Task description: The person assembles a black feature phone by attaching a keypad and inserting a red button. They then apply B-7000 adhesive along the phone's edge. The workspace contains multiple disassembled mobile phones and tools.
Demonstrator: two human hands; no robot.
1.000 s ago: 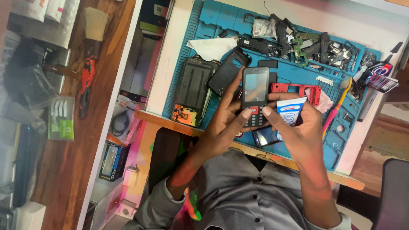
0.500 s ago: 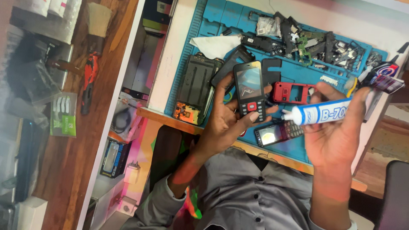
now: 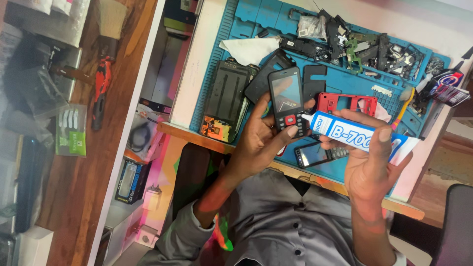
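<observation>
The left hand (image 3: 256,143) grips a small black keypad phone (image 3: 287,100), fingers wrapped round its lower half, thumb on the keys. The right hand (image 3: 369,165) is closed round a white tube with blue lettering (image 3: 352,135), its nozzle touching the phone's right edge. Both are held just above the near part of a blue work mat (image 3: 256,15).

On the mat, a red phone frame (image 3: 340,102) lies just right of the phone, and a second small phone (image 3: 315,154) lies near the table's front edge, under the tube. To the left sits a black back cover (image 3: 224,98); beyond it, a white cloth (image 3: 249,49). The far right of the mat is crowded with dark loose parts (image 3: 359,44), leaving little open room there.

Left of the table, a red-handled tool (image 3: 101,91) and a green-and-white packet (image 3: 70,129) lie on a wooden surface (image 3: 84,187). A blue box (image 3: 129,180) stands below, in the gap beside the table.
</observation>
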